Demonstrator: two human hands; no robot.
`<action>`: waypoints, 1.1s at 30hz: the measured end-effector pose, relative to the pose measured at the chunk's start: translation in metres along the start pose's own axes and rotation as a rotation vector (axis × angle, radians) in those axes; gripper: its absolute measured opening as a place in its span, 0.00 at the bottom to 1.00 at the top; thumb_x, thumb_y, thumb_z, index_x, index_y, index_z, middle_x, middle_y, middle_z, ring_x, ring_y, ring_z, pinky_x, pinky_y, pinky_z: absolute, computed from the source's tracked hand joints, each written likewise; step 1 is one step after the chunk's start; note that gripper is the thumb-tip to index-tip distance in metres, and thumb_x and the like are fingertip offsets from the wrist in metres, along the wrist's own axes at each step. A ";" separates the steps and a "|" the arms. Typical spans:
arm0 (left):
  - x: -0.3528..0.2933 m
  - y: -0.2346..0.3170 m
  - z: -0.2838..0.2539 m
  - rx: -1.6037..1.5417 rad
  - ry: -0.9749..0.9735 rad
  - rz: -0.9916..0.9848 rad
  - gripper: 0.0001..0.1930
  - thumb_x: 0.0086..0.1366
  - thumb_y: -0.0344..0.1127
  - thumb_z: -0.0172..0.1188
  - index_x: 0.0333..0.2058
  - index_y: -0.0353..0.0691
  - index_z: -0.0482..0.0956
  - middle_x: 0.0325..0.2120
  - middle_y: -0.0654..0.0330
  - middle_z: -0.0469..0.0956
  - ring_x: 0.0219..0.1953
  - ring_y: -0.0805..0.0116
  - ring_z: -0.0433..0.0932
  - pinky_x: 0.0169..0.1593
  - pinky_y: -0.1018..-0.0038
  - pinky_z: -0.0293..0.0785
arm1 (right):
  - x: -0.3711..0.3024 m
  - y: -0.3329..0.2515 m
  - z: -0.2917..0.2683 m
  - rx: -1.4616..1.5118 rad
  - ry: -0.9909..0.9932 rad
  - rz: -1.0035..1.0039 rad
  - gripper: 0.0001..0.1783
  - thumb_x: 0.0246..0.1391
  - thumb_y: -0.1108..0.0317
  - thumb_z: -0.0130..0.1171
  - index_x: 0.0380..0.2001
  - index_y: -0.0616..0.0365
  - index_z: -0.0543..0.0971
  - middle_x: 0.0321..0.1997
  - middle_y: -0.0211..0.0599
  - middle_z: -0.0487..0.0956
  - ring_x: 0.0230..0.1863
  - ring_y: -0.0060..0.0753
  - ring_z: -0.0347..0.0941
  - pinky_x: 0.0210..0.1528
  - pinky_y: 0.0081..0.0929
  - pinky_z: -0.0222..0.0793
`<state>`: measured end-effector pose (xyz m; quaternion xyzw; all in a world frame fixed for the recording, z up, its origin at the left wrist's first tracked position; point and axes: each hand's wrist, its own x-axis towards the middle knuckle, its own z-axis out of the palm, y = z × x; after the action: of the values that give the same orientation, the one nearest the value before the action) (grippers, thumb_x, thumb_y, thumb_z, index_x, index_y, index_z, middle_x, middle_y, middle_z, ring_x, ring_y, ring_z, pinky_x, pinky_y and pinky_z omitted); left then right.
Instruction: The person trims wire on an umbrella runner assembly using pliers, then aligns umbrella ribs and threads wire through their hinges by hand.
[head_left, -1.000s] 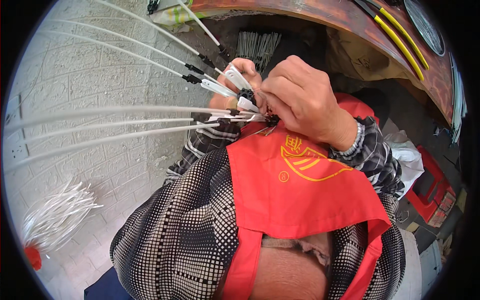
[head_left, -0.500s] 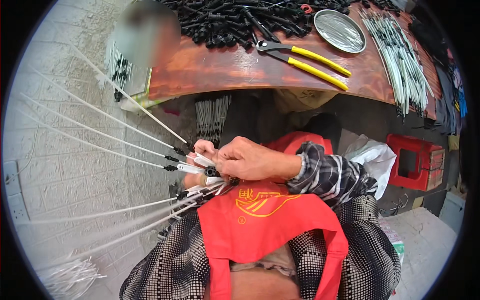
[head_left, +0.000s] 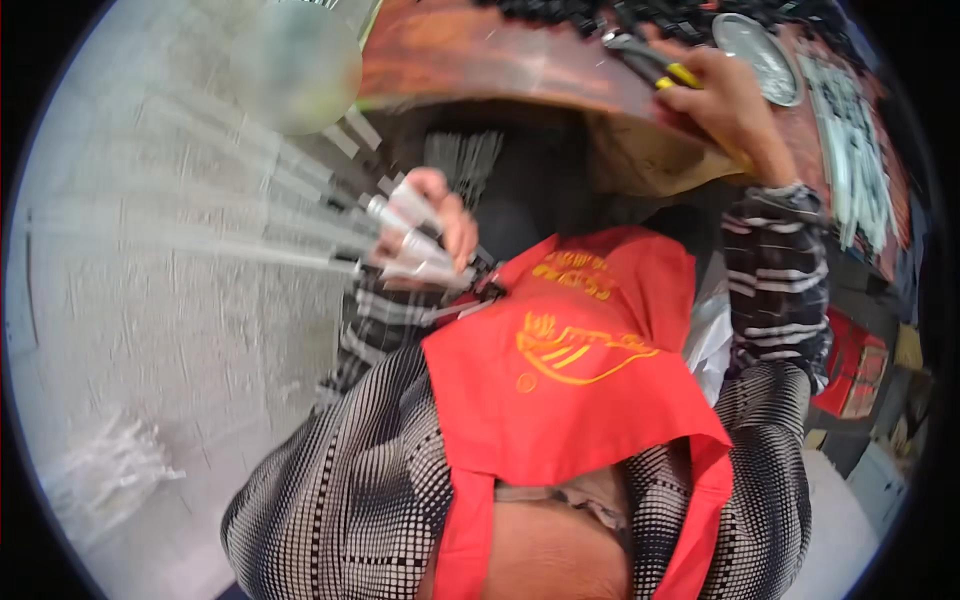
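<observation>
Over my lap at the left, my left hand (head_left: pixel 445 212) is closed around white flat pieces of a frame (head_left: pixel 405 240) of long thin white rods with black joints. The rods fan out to the left and are smeared by motion. A small black part (head_left: pixel 490 290) hangs below that hand. Reaching up to the table, my right hand (head_left: pixel 722 100) has its fingers wrapped round the yellow handles of a pair of pliers (head_left: pixel 632 52). The pliers' dark jaws point away to the left, and the hand hides much of the handles.
On the reddish wooden table (head_left: pixel 480 50) are black plastic parts (head_left: pixel 670 15), a round metal dish (head_left: pixel 758 60) and bundled white rods (head_left: pixel 850 150). More rods (head_left: pixel 465 155) stand below. A red apron (head_left: pixel 560 400) covers my lap; a red stool (head_left: pixel 850 365) is at right.
My right hand has left the frame and moved up and right onto the pliers. My left hand still holds the frame. The view has shifted, and the rods have swung.
</observation>
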<state>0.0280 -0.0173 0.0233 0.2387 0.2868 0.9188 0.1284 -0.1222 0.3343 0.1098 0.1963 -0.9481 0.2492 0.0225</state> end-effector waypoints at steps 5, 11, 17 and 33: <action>-0.003 -0.010 -0.026 -0.054 -0.150 -0.065 0.40 0.57 0.55 0.69 0.59 0.40 0.61 0.30 0.49 0.77 0.27 0.57 0.78 0.33 0.67 0.69 | -0.032 -0.023 0.003 1.119 -0.403 0.244 0.19 0.52 0.57 0.58 0.33 0.66 0.82 0.28 0.35 0.81 0.23 0.22 0.74 0.24 0.19 0.66; -0.006 -0.011 -0.025 0.027 -0.079 -0.073 0.39 0.58 0.55 0.67 0.60 0.42 0.61 0.29 0.50 0.77 0.25 0.57 0.78 0.33 0.67 0.69 | -0.091 -0.099 0.085 0.608 -0.428 -0.119 0.19 0.52 0.77 0.50 0.49 0.64 0.74 0.27 0.47 0.77 0.29 0.46 0.76 0.32 0.35 0.70; -0.004 -0.012 0.006 -0.035 0.235 -0.095 0.35 0.47 0.31 0.74 0.52 0.32 0.65 0.22 0.49 0.76 0.19 0.60 0.77 0.22 0.68 0.75 | -0.101 -0.123 0.090 0.189 -0.315 -0.269 0.32 0.45 0.80 0.53 0.58 0.58 0.67 0.38 0.49 0.71 0.41 0.52 0.68 0.41 0.43 0.69; -0.007 -0.010 0.003 0.024 0.350 -0.171 0.34 0.46 0.35 0.75 0.49 0.29 0.68 0.26 0.53 0.79 0.25 0.64 0.81 0.25 0.73 0.78 | -0.094 -0.132 0.105 -0.083 0.026 -0.334 0.34 0.46 0.77 0.55 0.60 0.52 0.67 0.39 0.44 0.66 0.42 0.45 0.63 0.41 0.35 0.68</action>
<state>0.0370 -0.0104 0.0170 0.0517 0.3349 0.9286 0.1512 0.0210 0.2120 0.0661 0.3468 -0.9113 0.2052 0.0841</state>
